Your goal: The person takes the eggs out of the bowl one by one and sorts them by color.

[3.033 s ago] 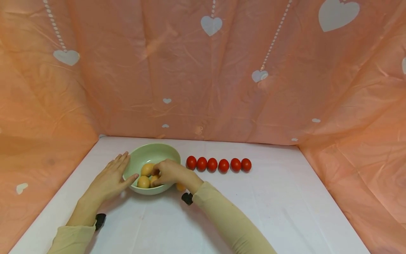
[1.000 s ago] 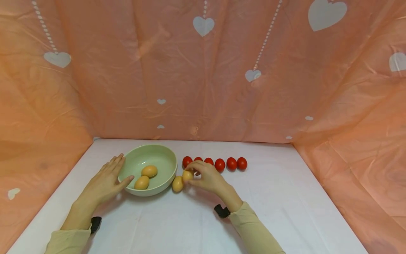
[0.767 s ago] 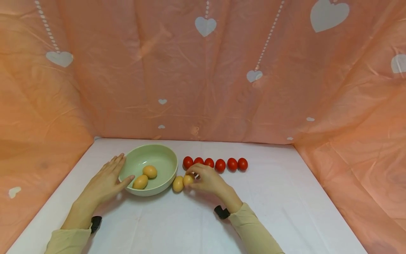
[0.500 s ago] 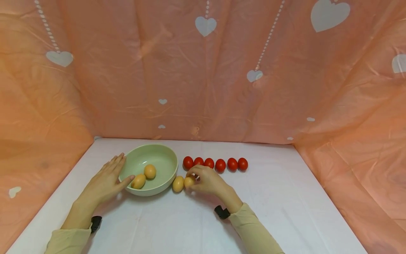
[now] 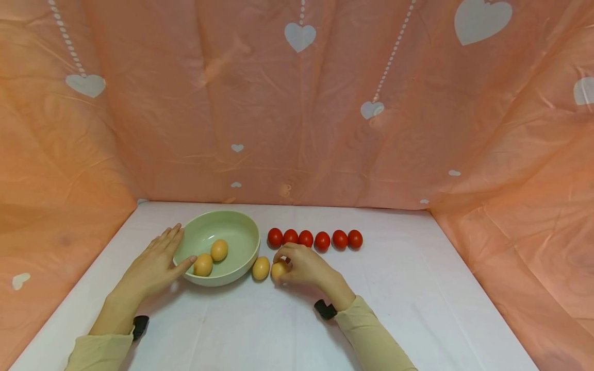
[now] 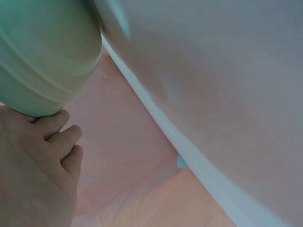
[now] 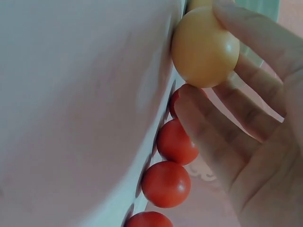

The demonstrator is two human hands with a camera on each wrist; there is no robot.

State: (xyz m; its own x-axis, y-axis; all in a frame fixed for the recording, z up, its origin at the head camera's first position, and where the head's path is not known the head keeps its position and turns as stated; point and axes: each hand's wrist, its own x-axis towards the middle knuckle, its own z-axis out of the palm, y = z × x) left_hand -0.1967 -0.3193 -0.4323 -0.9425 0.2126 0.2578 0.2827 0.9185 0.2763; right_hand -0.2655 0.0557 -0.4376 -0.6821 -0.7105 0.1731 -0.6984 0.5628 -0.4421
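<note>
My right hand holds a yellow egg on the white table between thumb and fingers. The right wrist view shows the thumb over one end of this egg and fingertips at the other. Just left of it lies a second yellow egg, beside the bowl. A light green bowl stands at the left with two yellow eggs inside. My left hand rests with straight fingers against the bowl's left side, thumb over the rim. In the left wrist view its fingers touch the bowl's outer wall.
Several red tomatoes lie in a row behind my right hand, right of the bowl; the hand overlaps some of them. An orange curtain with white hearts encloses the back and sides of the white table.
My right hand has lifted an egg out of the bowl and brought it right, onto the table beside another egg, lately easing it slightly nearer me. My left hand has stayed at the bowl.
</note>
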